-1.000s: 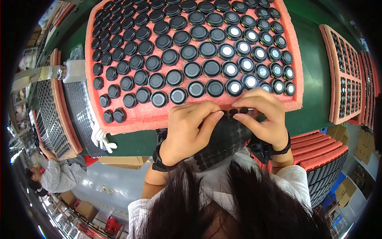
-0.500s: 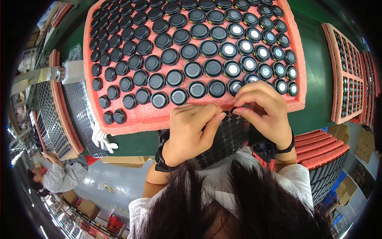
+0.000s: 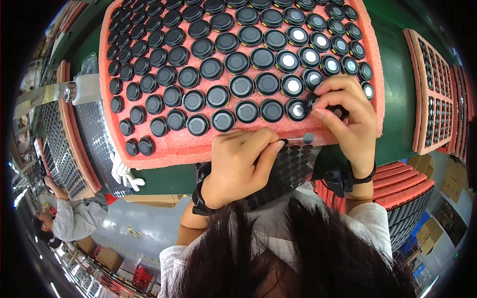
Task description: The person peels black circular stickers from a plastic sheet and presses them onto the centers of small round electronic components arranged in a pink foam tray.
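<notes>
My left hand (image 3: 243, 164) is closed, thumb against fingers, on the top edge of a sheet of round black stickers (image 3: 294, 166) hanging at the near rim of the pink foam tray (image 3: 169, 158). Along that edge a clear strip shows one greyish round spot. Thumb and fingertips of my right hand (image 3: 350, 111) pinch a small black round sticker (image 3: 312, 100), tilted, just right of a round black part with a pale shiny centre (image 3: 297, 109). Rows of such black round parts (image 3: 247, 111) fill the tray; some right-hand ones have pale centres. My right hand hides several.
White gloves (image 3: 124, 174) and a clear bottle (image 3: 89, 89) lie left of the tray on the green table (image 3: 164, 183). Another foam tray (image 3: 422, 89) stands right, with stacked pink trays (image 3: 392, 184) below. A person in a striped top (image 3: 74, 218) works at far left.
My right hand has moved up and right from the sheet's edge, carrying a black sticker over the tray. My left hand stays at the sheet. The view has shifted slightly.
</notes>
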